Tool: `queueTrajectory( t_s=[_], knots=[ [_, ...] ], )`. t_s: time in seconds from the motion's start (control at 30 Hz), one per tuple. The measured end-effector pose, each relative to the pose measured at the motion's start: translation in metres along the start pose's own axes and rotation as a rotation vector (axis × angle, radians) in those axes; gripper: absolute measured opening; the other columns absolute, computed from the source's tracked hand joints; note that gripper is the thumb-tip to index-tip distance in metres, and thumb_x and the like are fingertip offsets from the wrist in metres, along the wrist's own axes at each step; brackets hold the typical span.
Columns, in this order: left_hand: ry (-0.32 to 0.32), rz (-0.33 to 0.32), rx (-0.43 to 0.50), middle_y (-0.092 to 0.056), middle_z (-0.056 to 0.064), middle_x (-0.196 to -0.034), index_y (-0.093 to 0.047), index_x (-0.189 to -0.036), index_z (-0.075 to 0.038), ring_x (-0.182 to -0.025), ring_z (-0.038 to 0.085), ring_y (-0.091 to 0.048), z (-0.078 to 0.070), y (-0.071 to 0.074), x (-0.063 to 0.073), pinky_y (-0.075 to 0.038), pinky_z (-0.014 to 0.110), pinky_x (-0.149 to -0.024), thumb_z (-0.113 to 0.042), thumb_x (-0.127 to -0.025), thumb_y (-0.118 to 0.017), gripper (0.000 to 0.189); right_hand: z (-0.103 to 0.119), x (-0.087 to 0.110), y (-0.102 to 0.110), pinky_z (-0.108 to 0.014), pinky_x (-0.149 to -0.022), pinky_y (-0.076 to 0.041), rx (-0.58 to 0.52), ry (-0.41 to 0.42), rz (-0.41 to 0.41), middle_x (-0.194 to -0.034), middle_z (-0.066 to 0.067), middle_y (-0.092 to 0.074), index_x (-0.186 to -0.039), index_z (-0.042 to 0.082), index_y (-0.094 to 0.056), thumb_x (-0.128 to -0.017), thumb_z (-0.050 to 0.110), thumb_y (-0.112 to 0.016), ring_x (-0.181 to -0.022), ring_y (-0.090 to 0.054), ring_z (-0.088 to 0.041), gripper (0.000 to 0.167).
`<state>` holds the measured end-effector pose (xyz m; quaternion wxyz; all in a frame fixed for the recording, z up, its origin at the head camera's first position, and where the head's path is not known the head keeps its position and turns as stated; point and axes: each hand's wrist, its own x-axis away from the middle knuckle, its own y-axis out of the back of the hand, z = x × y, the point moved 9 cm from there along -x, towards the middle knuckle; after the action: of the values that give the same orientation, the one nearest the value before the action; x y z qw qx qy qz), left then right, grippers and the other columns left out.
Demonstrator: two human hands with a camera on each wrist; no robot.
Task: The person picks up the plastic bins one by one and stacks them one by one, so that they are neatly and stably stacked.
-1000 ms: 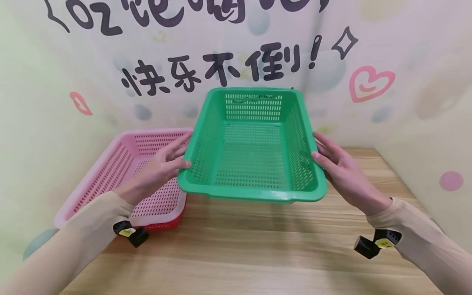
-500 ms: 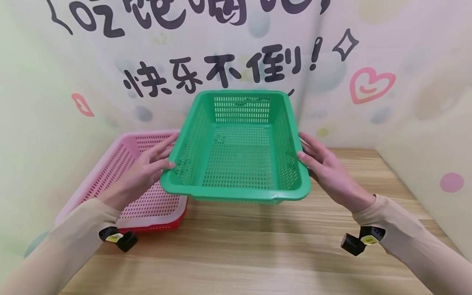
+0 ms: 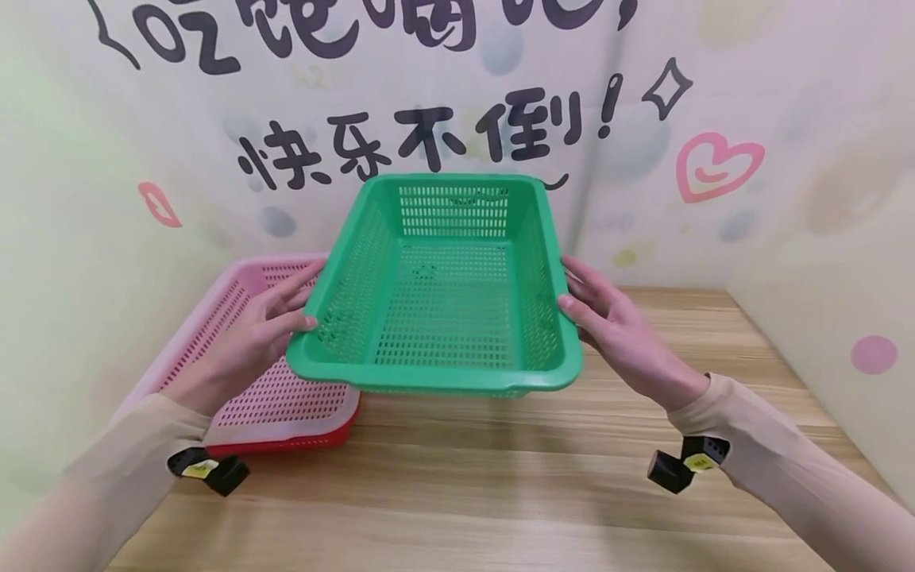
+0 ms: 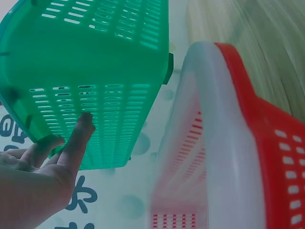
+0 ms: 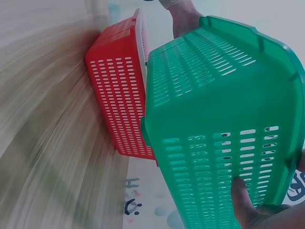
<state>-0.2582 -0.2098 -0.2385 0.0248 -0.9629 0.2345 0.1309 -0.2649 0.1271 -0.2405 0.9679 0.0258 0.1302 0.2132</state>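
At the far left a pink basket sat nested in a red basket on the wooden table, against the backdrop; the two showed as white-edged and red in the wrist views. Over the pink basket the left hand lay against the left wall of the green basket — thumb on the rim, fingers straight and pressed flat to the slotted underside. The green basket was held clear of the table, tilted with its open side toward the head camera, its left edge overlapping the pink one in that view, though the left wrist view showed a gap between them.

The basket looked like thin moulded plastic, slotted on every wall and the floor, so probably light and fairly stiff, with some flex in the long walls. Its surface seemed smooth, so flat palms alone could slip; the rolled rim looked the surest place to hold, one hand on each side.

The right hand mirrored the left on the right wall — thumb at the rim, fingers extended underneath, pressing rather than curling.

No brand or label could be read on the baskets. The backdrop carried large black characters, "快乐不倒!", with a cropped line above, a pink heart and a sparkle outline. Small yellow tags on the wrist cameras were too small to read.
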Motion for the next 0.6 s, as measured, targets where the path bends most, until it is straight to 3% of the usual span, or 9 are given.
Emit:
queueTrajectory(
  t_s=[0.6],
  knots=[
    [-0.046, -0.023, -0.031, -0.046, 0.001, -0.144, -0.024, -0.154, -0.009, -0.12, 0.016, -0.055, -0.01, 0.026, 0.018, -0.049, 0.03, -0.089, 0.007, -0.096, -0.041, 0.062, 0.001, -0.016, -0.022, -0.031, -0.097, -0.045, 0.038, -0.018, 0.03, -0.155, -0.012, -0.028, -0.155, 0.007, -0.013, -0.103, 0.015, -0.046, -0.135, -0.038, -0.031, 0.062]
  ],
)
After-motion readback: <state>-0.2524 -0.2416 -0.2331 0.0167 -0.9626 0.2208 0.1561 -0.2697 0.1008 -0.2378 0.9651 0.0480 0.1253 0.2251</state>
